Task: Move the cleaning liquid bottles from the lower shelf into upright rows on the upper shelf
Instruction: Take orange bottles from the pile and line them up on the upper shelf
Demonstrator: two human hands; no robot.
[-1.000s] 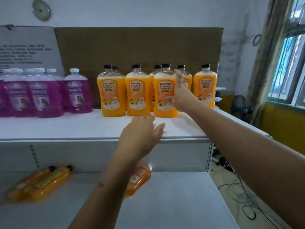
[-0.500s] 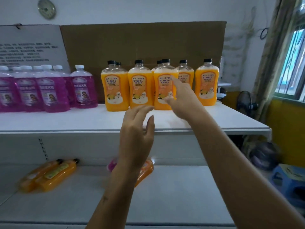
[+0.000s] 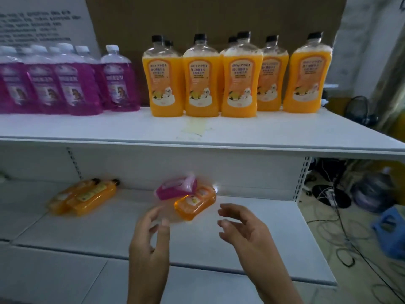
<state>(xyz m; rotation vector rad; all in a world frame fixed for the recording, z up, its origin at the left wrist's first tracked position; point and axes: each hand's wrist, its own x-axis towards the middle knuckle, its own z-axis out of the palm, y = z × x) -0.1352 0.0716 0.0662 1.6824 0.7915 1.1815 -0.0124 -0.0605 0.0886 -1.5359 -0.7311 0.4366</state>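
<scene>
Now that both hands have dropped from the upper shelf (image 3: 285, 137), we hold nothing: left hand (image 3: 149, 242) & right hand (image 3: 243, 227) released, approx. at the orange bottle (image 3: 195, 201) lying on the lower shelf (image 3: 263, 244), next pick.

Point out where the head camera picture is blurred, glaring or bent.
Head view: motion blur smears the left hand, the right hand and the pink bottle lying on the lower shelf; a small glare spot shines at the lying orange bottle; wide-angle distortion bows the upper shelf edge and leans the outer standing bottles; light is dim.
</scene>
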